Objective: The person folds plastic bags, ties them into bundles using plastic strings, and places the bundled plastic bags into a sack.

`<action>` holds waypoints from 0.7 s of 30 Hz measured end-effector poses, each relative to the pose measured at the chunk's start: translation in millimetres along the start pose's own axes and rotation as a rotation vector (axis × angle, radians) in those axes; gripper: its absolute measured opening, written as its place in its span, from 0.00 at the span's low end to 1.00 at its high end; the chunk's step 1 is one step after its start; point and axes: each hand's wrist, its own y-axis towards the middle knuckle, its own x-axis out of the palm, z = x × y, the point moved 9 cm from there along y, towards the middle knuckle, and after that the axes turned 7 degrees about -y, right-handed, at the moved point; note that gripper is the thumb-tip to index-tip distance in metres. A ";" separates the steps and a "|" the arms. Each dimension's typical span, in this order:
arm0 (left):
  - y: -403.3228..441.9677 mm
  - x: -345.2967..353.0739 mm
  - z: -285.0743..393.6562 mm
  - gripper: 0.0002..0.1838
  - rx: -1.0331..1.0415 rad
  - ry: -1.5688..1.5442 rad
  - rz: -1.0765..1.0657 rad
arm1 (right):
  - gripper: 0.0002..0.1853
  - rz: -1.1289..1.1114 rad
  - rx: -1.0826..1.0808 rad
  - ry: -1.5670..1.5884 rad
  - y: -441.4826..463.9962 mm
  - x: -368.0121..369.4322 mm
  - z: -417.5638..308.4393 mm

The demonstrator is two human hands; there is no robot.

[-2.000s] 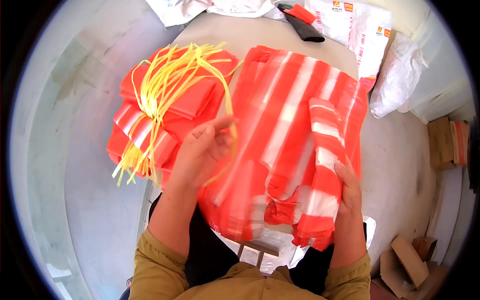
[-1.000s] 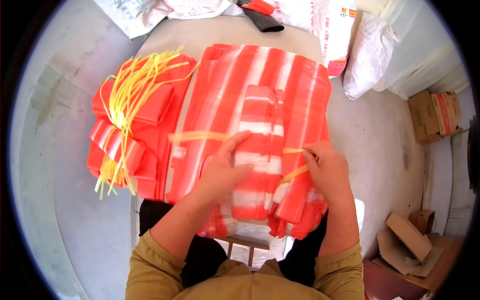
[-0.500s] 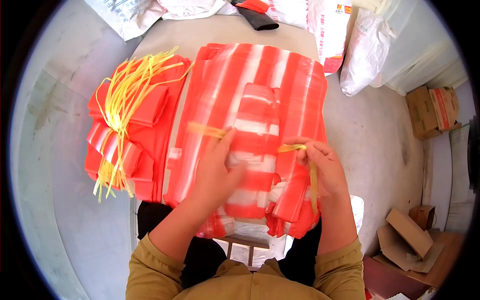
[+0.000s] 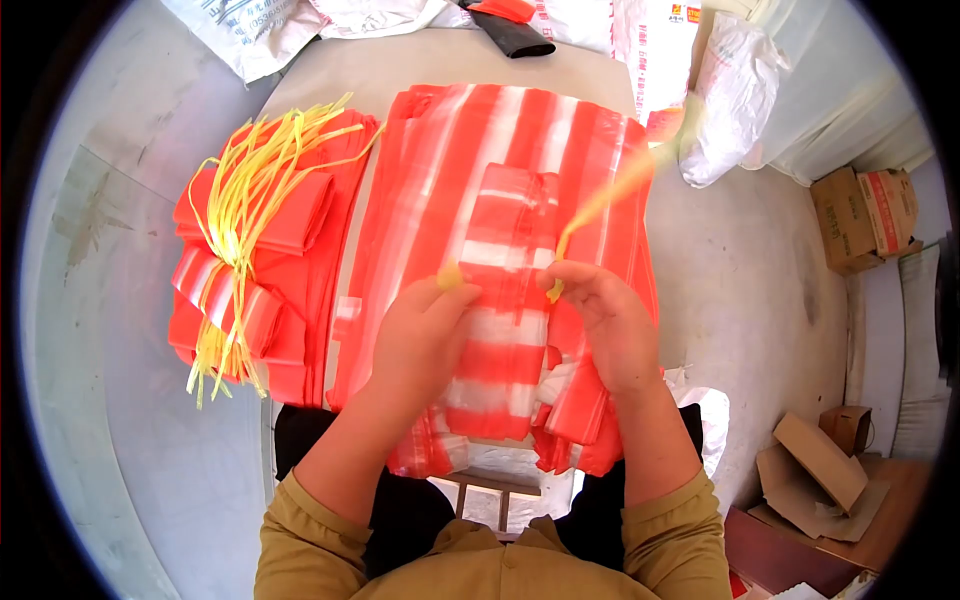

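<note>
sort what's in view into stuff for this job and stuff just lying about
Likely part of the job:
folded striped bundle
yellow strip in the right hand
striped stack under the bundle
bunch of yellow strips on the red pile, perhaps spares

Apparently just lying about:
cardboard boxes
white sacks
black-and-red item

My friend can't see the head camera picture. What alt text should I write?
A person's left hand and right hand pinch yellow strip either side of a folded striped bundle. It lies on a larger red-and-white stack; a yellow bunch tops the red pile at left.
</note>
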 end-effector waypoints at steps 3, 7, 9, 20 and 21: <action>2.9 5.6 3.6 0.17 -0.010 -0.063 0.005 | 0.19 0.015 0.014 -0.033 0.6 4.7 2.8; 6.4 23.8 5.9 0.16 -0.075 -0.094 -0.024 | 0.16 0.039 0.000 0.014 2.3 9.8 -3.6; 9.0 28.1 10.8 0.16 -0.051 -0.107 -0.024 | 0.15 0.046 -0.018 -0.157 1.4 9.0 -9.7; 1.8 16.2 43.0 0.11 0.260 -0.135 0.102 | 0.13 0.036 -0.344 -0.825 -2.2 37.7 -24.2; 0.2 14.2 49.9 0.11 0.359 -0.102 0.126 | 0.12 0.048 -0.435 -0.908 -2.4 41.0 -32.0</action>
